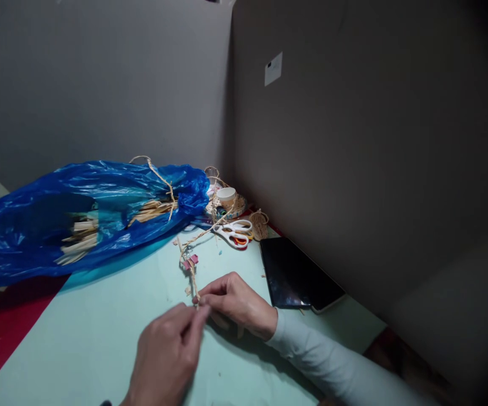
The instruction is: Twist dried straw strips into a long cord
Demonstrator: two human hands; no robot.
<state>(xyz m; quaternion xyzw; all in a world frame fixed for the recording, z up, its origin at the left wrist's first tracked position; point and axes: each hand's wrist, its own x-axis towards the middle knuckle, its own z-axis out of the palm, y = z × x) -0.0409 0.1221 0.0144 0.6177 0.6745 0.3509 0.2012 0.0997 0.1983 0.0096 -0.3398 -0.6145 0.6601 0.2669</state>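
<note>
Your left hand point(168, 349) and right hand point(235, 304) meet fingertip to fingertip, both pinched shut on the near end of the cord point(193, 282), probably to keep its twist from slackening. The cord runs away across the table point(100, 338), past the pink clips point(191, 260), toward the scissors point(235, 232) and the blue bag point(79, 214).

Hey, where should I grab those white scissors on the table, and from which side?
Grip the scissors by the white handle loops at their right end, coming down from above on the near side. They lie flat with the loops facing up, and the mat just in front is bare, whereas the straw cord runs by the narrow left end.
</note>
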